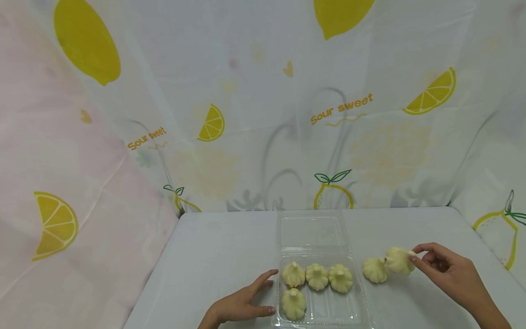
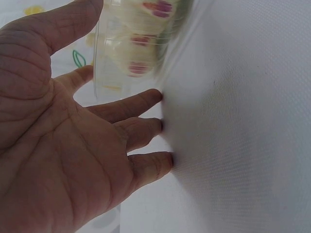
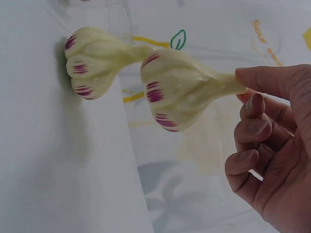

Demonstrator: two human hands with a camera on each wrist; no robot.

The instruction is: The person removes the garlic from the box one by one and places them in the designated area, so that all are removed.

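My right hand (image 1: 449, 272) pinches a garlic bulb (image 3: 177, 90) by its stem between thumb and index finger, and the bulb hangs above the table. Just left of it another garlic bulb (image 1: 375, 270) rests on the table. A clear plastic box (image 1: 334, 315) lies with its lid (image 1: 313, 232) folded back. Inside are several garlic bulbs: a row of three along the far side and one garlic bulb (image 1: 293, 304) at the near left. My left hand (image 1: 245, 301) is at the box's left side, fingers spread and fingertips on the table in the left wrist view.
The white table (image 1: 205, 256) reaches back to a hanging cloth (image 1: 255, 160) printed with lemons and words. The cloth also closes in the left and right sides.
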